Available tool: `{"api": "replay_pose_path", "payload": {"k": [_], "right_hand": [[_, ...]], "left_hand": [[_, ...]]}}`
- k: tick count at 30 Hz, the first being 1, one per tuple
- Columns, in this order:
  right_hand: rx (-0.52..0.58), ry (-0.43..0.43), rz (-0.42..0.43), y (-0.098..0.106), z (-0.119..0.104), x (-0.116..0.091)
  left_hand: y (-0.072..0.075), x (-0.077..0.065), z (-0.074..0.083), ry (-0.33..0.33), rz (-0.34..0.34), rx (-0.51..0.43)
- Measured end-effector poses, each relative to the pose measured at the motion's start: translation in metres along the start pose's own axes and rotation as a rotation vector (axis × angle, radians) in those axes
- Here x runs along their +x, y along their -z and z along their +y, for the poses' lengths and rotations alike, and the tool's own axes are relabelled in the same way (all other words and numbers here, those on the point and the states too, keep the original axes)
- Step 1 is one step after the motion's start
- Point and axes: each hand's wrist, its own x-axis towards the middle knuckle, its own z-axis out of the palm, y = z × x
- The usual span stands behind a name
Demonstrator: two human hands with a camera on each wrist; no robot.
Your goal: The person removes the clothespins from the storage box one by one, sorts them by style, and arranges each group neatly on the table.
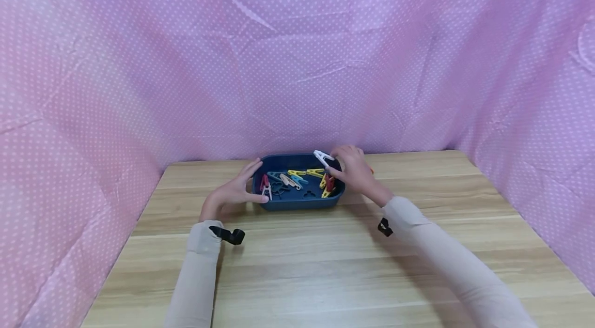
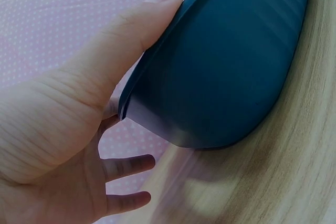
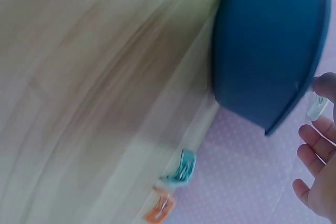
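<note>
A dark blue plastic basin (image 1: 299, 204) stands on the table, with clothespins in several colours inside it. My left hand (image 1: 234, 191) holds the basin's left end, its thumb (image 2: 152, 17) over the near rim and its fingers spread toward the far corner. Between thumb and fingers, my right hand (image 1: 353, 168) pinches a white clothespin (image 1: 322, 157) above the basin's right end. Yellow clothespins (image 1: 315, 172) and a dark red clothespin (image 1: 329, 183) lie below that hand. Toward the left end are a pink-and-white pair and blue clothespins (image 1: 275, 176).
On the wooden table (image 1: 297, 266), a teal clothespin (image 3: 184, 169) and an orange clothespin (image 3: 160, 206) lie beyond the basin's right end, mostly hidden by the right hand in the head view. Pink dotted cloth (image 1: 297, 85) hangs behind and at both sides.
</note>
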Motion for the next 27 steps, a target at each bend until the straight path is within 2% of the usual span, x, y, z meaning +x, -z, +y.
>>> {"api": "replay_pose_path", "payload": {"k": [8,14,27], "right_hand": [[0.029,-0.077,0.064,0.022,0.02,-0.009],[0.025,-0.123,0.076,0.038,0.039,-0.019],[0.001,-0.223,0.023,0.055,0.082,-0.041]], "left_hand": [[-0.001,0.0,-0.001,-0.007,-0.009,0.002],[-0.002,-0.001,-0.002,-0.006,-0.011,0.006],[-0.002,0.0,-0.008,-0.015,-0.005,0.016]]}}
